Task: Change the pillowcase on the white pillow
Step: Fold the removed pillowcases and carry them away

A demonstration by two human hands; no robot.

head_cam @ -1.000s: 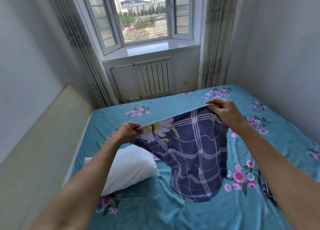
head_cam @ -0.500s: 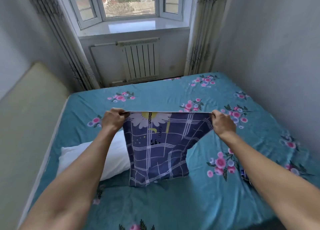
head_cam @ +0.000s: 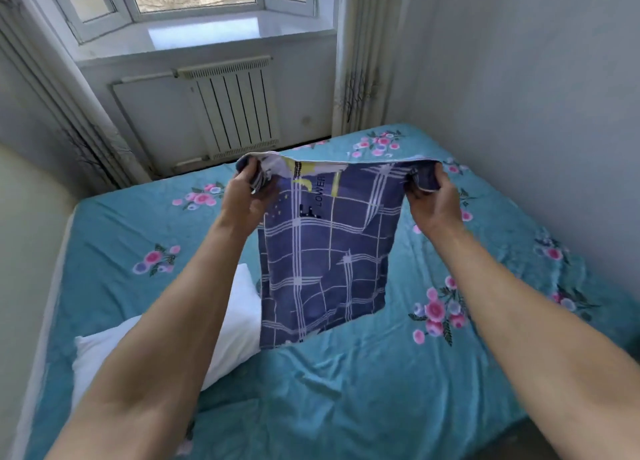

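Note:
A dark blue checked pillowcase (head_cam: 325, 265) with a daisy and moon print hangs in the air above the bed. My left hand (head_cam: 247, 196) grips its upper left corner, bunching the cloth. My right hand (head_cam: 433, 200) grips the upper right corner. The lower edge of the pillowcase touches the sheet. The bare white pillow (head_cam: 239, 324) lies on the bed at the lower left, partly hidden behind my left forearm and the hanging pillowcase.
The bed (head_cam: 346, 397) has a teal sheet with pink flowers. A beige headboard (head_cam: 24, 251) stands at the left, a grey wall at the right. A white radiator (head_cam: 235, 103) and a window sill sit past the bed's far edge, flanked by curtains.
Both hands have lifted the pillowcase higher and turned palms toward me, gathering cloth at the corners. The view has tilted further down.

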